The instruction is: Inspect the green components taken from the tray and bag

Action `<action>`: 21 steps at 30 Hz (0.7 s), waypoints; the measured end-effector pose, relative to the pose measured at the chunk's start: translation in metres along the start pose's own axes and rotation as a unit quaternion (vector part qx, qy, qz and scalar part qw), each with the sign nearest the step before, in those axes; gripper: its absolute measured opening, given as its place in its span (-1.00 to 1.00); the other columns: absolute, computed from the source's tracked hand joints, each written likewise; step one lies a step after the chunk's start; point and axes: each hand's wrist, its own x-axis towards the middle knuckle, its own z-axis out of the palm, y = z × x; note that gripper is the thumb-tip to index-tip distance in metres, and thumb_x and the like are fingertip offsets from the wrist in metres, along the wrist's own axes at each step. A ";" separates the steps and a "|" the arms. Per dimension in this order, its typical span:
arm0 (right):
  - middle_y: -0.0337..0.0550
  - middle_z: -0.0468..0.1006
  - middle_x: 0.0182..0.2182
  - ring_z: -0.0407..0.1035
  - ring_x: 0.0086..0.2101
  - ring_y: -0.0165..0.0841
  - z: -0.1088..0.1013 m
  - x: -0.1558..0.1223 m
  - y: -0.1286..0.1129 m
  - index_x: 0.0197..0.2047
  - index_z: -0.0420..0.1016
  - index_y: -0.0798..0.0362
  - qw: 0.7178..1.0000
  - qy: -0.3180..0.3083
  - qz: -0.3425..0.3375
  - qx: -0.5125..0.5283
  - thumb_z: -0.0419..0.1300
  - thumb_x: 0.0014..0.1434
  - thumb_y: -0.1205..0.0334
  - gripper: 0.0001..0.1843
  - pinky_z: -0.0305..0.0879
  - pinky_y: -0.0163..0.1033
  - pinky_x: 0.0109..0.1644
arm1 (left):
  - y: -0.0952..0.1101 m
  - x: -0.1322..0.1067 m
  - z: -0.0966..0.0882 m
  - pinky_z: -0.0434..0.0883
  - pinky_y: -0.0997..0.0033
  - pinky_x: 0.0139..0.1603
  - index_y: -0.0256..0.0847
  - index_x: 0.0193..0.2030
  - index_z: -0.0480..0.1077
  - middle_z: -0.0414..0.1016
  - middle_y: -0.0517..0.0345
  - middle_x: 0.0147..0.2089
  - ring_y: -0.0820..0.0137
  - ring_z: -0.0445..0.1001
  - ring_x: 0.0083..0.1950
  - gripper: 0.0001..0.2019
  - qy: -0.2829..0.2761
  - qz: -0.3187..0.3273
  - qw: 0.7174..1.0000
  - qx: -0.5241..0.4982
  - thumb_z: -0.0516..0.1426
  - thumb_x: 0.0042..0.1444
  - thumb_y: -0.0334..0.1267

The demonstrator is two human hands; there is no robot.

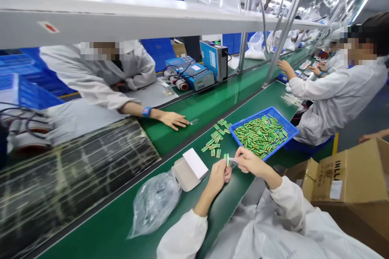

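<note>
In my left hand (217,177) I pinch green batteries (226,159), held upright above the near edge of the green bench. My right hand (251,162) grips a small clear plastic piece (233,162), its fingers pressed together, right beside the batteries; whether the plastic touches them I cannot tell. Just beyond my hands lie loose green batteries (214,139) in small groups. Past my right hand, a blue tray (281,144) holds a heap of the same kind.
An open white box (190,170) and a clear plastic bag (156,204) lie left of my hands. Across the green conveyor (164,137), a co-worker's hand (172,119) reaches towards a small clear piece. Cardboard boxes (349,170) stand at right, near another seated worker (337,89).
</note>
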 end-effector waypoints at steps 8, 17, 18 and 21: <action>-0.61 0.15 -0.67 -0.08 -0.68 -0.55 0.001 -0.006 -0.004 -0.17 0.21 -0.04 0.999 0.012 -0.006 -0.031 0.38 0.24 -0.16 -0.51 -0.14 -0.43 -0.63 | 0.007 -0.004 -0.012 0.11 0.49 -0.57 -0.17 -0.47 0.20 0.19 0.30 -0.62 0.53 0.16 -0.61 -0.37 -0.043 0.024 0.980 0.192 0.04 0.32 0.38; -0.56 0.16 -0.63 -0.05 -0.67 -0.51 0.021 0.001 0.023 0.18 0.32 0.02 0.995 0.060 -0.066 -0.035 0.26 0.34 -0.08 -0.50 -0.07 -0.38 -0.61 | 0.012 -0.005 0.001 0.06 0.50 -0.61 -0.13 -0.44 0.14 0.08 0.38 -0.59 0.54 0.10 -0.61 -0.32 0.021 0.011 0.983 0.180 0.05 0.18 0.52; -0.54 0.17 -0.62 -0.03 -0.66 -0.51 0.021 0.000 0.025 0.19 0.32 0.02 0.994 0.067 -0.073 -0.039 0.27 0.34 -0.07 -0.50 -0.07 -0.38 -0.60 | 0.013 -0.006 0.003 0.06 0.50 -0.61 -0.13 -0.43 0.13 0.05 0.39 -0.58 0.55 0.09 -0.61 -0.32 0.017 0.009 0.985 0.170 0.06 0.17 0.52; -0.51 0.18 -0.60 -0.02 -0.64 -0.51 0.017 -0.003 0.024 0.18 0.35 0.03 0.994 0.060 -0.066 -0.061 0.30 0.33 -0.07 -0.50 -0.09 -0.37 -0.57 | 0.021 -0.009 0.002 0.06 0.52 -0.59 -0.14 -0.45 0.13 0.04 0.39 -0.57 0.58 0.07 -0.60 -0.36 -0.084 -0.025 0.984 0.152 0.05 0.27 0.43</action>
